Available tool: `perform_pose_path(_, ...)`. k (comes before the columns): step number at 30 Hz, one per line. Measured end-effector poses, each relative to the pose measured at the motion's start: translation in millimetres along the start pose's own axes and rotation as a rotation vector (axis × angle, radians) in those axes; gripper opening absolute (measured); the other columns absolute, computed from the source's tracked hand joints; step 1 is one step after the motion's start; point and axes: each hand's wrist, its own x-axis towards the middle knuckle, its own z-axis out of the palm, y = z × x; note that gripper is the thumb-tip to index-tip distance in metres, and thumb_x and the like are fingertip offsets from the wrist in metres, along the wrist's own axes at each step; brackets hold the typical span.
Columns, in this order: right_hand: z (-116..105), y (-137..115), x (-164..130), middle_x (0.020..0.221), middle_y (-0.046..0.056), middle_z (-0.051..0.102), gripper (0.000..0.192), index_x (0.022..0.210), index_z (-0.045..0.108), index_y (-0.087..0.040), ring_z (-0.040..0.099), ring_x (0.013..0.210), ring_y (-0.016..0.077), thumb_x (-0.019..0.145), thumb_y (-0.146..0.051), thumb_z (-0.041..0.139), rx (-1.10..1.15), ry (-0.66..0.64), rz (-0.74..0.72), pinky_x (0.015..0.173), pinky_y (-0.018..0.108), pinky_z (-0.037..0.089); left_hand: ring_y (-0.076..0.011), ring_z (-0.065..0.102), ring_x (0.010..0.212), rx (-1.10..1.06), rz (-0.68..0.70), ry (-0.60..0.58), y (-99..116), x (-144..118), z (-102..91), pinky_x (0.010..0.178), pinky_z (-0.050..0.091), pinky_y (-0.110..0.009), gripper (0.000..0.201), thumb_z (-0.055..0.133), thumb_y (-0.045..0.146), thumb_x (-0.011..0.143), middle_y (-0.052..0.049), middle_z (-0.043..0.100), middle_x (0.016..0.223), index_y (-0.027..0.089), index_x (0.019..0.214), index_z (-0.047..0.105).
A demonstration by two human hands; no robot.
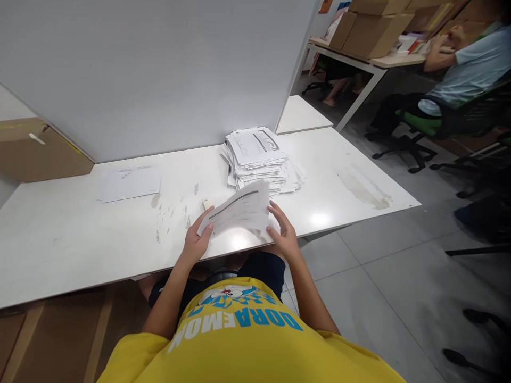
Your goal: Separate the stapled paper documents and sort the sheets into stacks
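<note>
Printed paper sheets point(241, 210), slightly bowed, are held up between my two hands just above the table's front edge. My left hand point(198, 238) grips their left edge, thumb on the near face. On the opposite edge my right hand point(281, 230) has its fingers and thumb closed on the paper. Right behind the sheets rises a thick, uneven stack of printed papers point(257, 151). A small pale object point(206, 204) lies partly hidden beyond my left fingers; its kind I cannot make out.
Several flat sheets point(131, 182) lie on the white table point(80, 239) to the left. A cardboard box point(43, 149) stands at the far left. A grey partition point(159, 69) borders the back. At the upper right, a person point(475, 69) sits at another desk holding cardboard boxes point(367, 32).
</note>
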Motion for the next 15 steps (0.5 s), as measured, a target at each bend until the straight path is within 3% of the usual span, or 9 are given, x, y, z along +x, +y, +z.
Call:
perform_pose_path(3,-7.2,2.5,0.1,0.152,0.012,0.048,0.069,0.142,0.045,-0.030,0.049,0.139,0.0268,0.079,-0.040,0.071,0.098,0.031,0.068,0.116,0.050,0.038,-0.0280,0.063,0.122,0.047,0.062,-0.023,-2.0,3.2,-1.8,0.111,0.048,-0.044,0.048,0.055,0.056,0.092,-0.005,0.070,0.127,0.027,0.128,0.067)
perform_pose_path(6,-6.7,11.0,3.5,0.140,0.014,0.058,0.067,0.140,0.044,-0.027,0.052,0.135,0.0255,0.081,-0.044,0.070,0.130,0.017,0.120,0.117,0.050,0.035,-0.0285,0.062,0.124,0.010,0.042,-0.056,-11.6,8.9,-3.1,0.110,0.048,-0.041,0.052,0.061,0.057,0.088,-0.007,0.069,0.129,0.025,0.128,0.068)
perform_pose_path(10,-3.4,28.7,22.3,0.153,0.012,0.043,0.077,0.141,0.043,-0.029,0.037,0.146,0.0269,0.074,-0.051,0.075,0.134,0.055,0.142,0.120,0.049,0.030,-0.0319,0.065,0.119,-0.147,-0.005,-0.083,-36.6,20.1,-7.7,0.106,0.051,-0.048,0.069,0.071,0.062,0.077,-0.015,0.070,0.126,0.016,0.128,0.065)
perform_pose_path(12,-2.4,35.5,36.5,0.155,0.010,0.041,0.080,0.140,0.043,-0.030,0.036,0.146,0.0269,0.071,-0.053,0.077,0.168,-0.042,0.144,0.119,0.047,0.032,-0.0335,0.069,0.109,-0.184,-0.028,-0.059,-47.5,23.8,-10.1,0.100,0.055,-0.051,0.072,0.073,0.067,0.072,-0.017,0.074,0.116,0.012,0.118,0.069)
perform_pose_path(15,1.8,38.8,53.7,0.137,0.010,0.059,0.064,0.128,0.053,-0.028,0.053,0.130,0.0269,0.074,-0.055,0.075,0.258,-0.230,0.155,0.111,0.043,0.042,-0.0349,0.071,0.104,-0.138,-0.068,-0.061,-54.6,23.7,-9.7,0.096,0.057,-0.051,0.070,0.073,0.070,0.070,-0.018,0.076,0.109,0.011,0.108,0.072)
